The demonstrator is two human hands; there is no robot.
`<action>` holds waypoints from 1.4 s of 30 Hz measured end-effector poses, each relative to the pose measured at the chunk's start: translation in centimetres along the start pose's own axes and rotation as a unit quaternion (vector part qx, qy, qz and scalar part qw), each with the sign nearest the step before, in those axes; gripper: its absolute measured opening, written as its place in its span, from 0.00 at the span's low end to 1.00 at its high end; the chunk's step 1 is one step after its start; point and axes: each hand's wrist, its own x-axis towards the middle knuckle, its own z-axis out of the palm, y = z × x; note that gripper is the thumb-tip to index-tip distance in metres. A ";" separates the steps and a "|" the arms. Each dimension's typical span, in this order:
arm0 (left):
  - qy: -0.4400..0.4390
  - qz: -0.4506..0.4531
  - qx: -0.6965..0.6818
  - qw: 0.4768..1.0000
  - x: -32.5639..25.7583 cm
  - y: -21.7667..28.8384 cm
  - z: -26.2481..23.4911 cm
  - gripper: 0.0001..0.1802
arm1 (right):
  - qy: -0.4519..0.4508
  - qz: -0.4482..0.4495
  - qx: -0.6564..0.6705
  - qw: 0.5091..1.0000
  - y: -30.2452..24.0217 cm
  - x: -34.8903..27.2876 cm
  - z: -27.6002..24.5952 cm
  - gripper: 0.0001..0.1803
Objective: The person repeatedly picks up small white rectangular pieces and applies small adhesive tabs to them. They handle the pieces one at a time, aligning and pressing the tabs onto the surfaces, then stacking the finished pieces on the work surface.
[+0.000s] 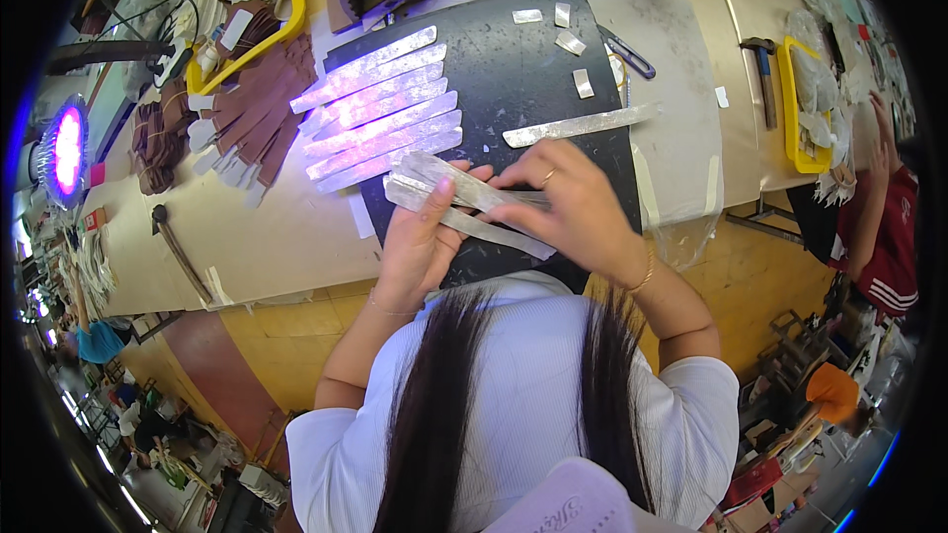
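Observation:
My left hand (423, 242) is closed on a bundle of thin silvery strips (434, 175), thumb on top. My right hand (578, 199) pinches the bundle's other end, its fingers bent over the strips. One strip hangs apart below the bundle. Beneath both hands lies a black cutting mat (504, 74). On its left side, several silvery strips (380, 104) lie slanted in a row, tinted pink by light. Beyond my right hand a single silvery strip (573, 125) crosses the mat's right edge. Small silvery pieces (570, 42) are scattered near the mat's far right.
A utility knife (628, 55) lies by the mat's right edge. At left are a glowing lamp (67, 150), brown strips (259, 104) and a hammer (182, 255). Another hammer (763, 84) and a yellow tray (790, 104) sit at right, near a person in red (892, 237).

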 end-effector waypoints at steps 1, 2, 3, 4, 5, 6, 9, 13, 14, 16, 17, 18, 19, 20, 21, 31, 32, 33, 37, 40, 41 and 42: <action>-0.010 0.010 0.009 1.000 0.2 -0.5 -0.2 0.20 | -0.003 0.005 -0.026 1.000 -0.3 -0.4 0.7 0.13; -0.019 0.020 0.017 0.999 0.3 -0.8 -0.2 0.20 | -0.006 0.009 -0.052 0.999 -0.5 -0.7 1.3 0.14; -0.019 0.013 0.007 1.000 0.1 -0.9 0.0 0.18 | -0.009 0.012 -0.077 0.997 -0.7 -0.9 1.6 0.15; -0.015 0.015 0.015 1.000 0.0 -0.9 0.2 0.18 | 0.001 0.003 -0.091 0.996 -0.8 -1.0 1.8 0.15; -0.012 0.018 0.023 1.000 0.0 -0.9 0.3 0.18 | 0.012 -0.006 -0.105 0.994 -0.9 -1.0 1.9 0.16; -0.010 0.019 0.030 0.999 -0.1 -0.9 0.5 0.18 | 0.023 -0.015 -0.121 0.992 -0.9 -1.2 1.9 0.16; 0.008 0.002 0.026 1.000 -0.4 -0.9 1.7 0.16 | 0.011 0.000 -0.084 0.996 -0.6 -1.6 1.7 0.15; -0.026 0.006 0.070 0.997 -0.4 -0.9 0.7 0.16 | -0.050 0.151 0.086 0.984 -0.9 -1.7 0.8 0.11; -0.009 -0.007 0.080 0.997 -0.6 -0.7 0.8 0.16 | -0.085 0.217 0.130 0.964 -1.0 -1.3 -0.5 0.10; 0.012 -0.024 0.092 0.995 -0.7 -0.4 0.3 0.16 | -0.128 0.318 0.171 0.924 -1.5 -0.3 -3.4 0.08; 0.016 -0.025 0.090 0.995 -0.7 -0.6 -0.6 0.17 | -0.117 0.254 0.102 0.955 0.0 -0.8 -3.9 0.07; 0.021 -0.026 0.089 0.995 -0.6 -0.7 -1.0 0.17 | -0.105 0.188 0.032 0.976 1.5 -1.2 -4.4 0.07; 0.019 -0.033 0.069 0.997 -0.7 -0.6 -0.8 0.17 | -0.097 0.180 -0.024 0.979 2.2 -1.1 -5.1 0.07; 0.017 -0.041 0.049 0.998 -0.8 -0.4 -0.5 0.17 | -0.088 0.171 -0.080 0.978 2.8 -1.0 -5.7 0.07; 0.015 -0.048 0.030 0.998 -0.9 -0.3 -0.2 0.17 | -0.079 0.161 -0.136 0.974 3.2 -0.9 -6.0 0.07; 0.025 -0.063 0.010 0.998 -0.9 -1.0 1.4 0.21 | -0.003 0.137 -0.164 0.977 5.1 -0.1 -4.8 0.07; 0.033 -0.062 0.020 0.997 -0.9 -1.0 1.6 0.21 | -0.003 0.124 -0.180 0.976 5.3 -0.1 -4.7 0.07; 0.042 -0.062 0.028 0.997 -0.8 -1.1 1.8 0.21 | -0.004 0.111 -0.196 0.974 5.2 0.0 -4.6 0.07; 0.038 -0.051 0.030 0.997 -0.4 -1.3 2.0 0.21 | 0.078 0.016 -0.304 0.949 3.2 0.3 -4.3 0.10; 0.019 -0.047 0.048 0.998 -0.1 -1.5 1.9 0.19 | 0.033 0.033 -0.172 0.984 1.3 -0.7 -3.2 0.12; 0.005 -0.044 0.052 0.998 -0.1 -1.5 1.9 0.18 | 0.010 0.037 -0.112 0.993 0.7 -1.0 -2.3 0.12; -0.011 -0.043 0.055 0.998 0.0 -1.6 2.0 0.17 | -0.013 0.041 -0.054 0.998 0.4 -1.4 -1.5 0.13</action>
